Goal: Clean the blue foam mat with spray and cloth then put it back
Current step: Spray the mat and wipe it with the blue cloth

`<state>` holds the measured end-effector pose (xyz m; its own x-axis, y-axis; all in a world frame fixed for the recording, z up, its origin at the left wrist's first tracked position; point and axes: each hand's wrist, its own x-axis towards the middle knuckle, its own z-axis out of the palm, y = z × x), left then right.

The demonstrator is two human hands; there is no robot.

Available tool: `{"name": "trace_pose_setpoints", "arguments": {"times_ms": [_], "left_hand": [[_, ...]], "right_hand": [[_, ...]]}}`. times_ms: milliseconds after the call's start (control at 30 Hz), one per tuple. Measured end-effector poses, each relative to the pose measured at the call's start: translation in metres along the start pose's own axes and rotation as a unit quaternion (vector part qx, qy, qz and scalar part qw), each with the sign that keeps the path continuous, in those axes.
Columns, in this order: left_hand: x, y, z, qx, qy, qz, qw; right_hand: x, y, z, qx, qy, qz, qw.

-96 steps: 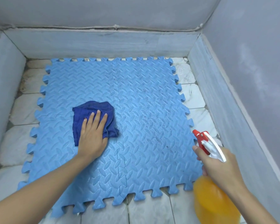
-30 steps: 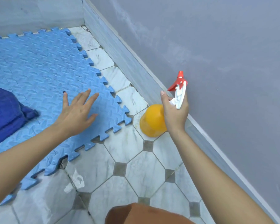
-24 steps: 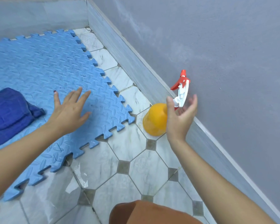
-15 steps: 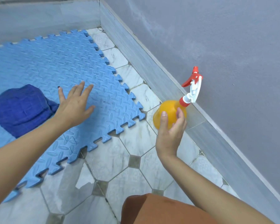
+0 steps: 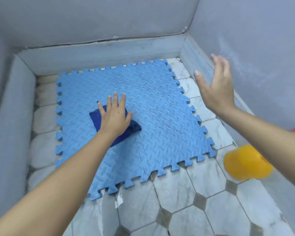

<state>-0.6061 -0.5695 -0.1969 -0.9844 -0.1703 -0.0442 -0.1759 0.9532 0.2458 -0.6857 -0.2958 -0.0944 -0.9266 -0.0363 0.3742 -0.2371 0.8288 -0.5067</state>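
Spray bottle [image 5: 245, 162] now set down on floor tiles [image 5: 177, 193] beside blue foam mat [image 5: 160, 116], released by right hand [image 5: 215, 87], fingers spread in air. Left hand [image 5: 115, 114] flat on dark blue cloth [image 5: 126, 132] mid-mat; spraying likely over, wiping next.

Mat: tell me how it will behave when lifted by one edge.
The mat is thin foam, so probably light and apt to bend or sag. A jigsaw seam runs through it, so the tiles may hinge or part there. The cloth under the left hand would likely slide off.
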Motion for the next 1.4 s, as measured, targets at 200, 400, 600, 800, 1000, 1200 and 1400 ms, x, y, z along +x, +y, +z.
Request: {"name": "trace_pose_setpoints", "arguments": {"times_ms": [200, 400, 600, 800, 1000, 1200, 1400], "left_hand": [[0.023, -0.025, 0.0, -0.007, 0.004, -0.02, 1.0], [0.011, -0.027, 0.076, -0.006, -0.046, -0.038, 0.998], [0.01, -0.061, 0.1, 0.018, -0.033, -0.041, 0.998], [0.084, -0.182, 0.068, 0.02, 0.025, -0.286, 0.958], [0.078, -0.088, 0.09, 0.028, -0.004, -0.043, 0.999], [0.125, -0.122, 0.083, 0.052, -0.03, 0.088, 0.994], [0.173, -0.167, 0.066, 0.05, -0.021, -0.175, 0.983]], "right_hand": [[0.041, -0.032, 0.066, -0.154, -0.168, -0.153, 0.961], [0.025, -0.015, 0.189, -0.175, -0.3, -0.156, 0.925], [0.0, 0.021, 0.245, -0.189, -0.349, -0.161, 0.903], [-0.005, 0.033, 0.252, -0.147, -0.296, -0.174, 0.928], [0.006, 0.041, 0.253, -0.126, -0.3, -0.191, 0.926], [0.009, 0.047, 0.254, -0.115, -0.305, -0.203, 0.923], [0.012, 0.047, 0.254, -0.113, -0.315, -0.208, 0.919]]}}
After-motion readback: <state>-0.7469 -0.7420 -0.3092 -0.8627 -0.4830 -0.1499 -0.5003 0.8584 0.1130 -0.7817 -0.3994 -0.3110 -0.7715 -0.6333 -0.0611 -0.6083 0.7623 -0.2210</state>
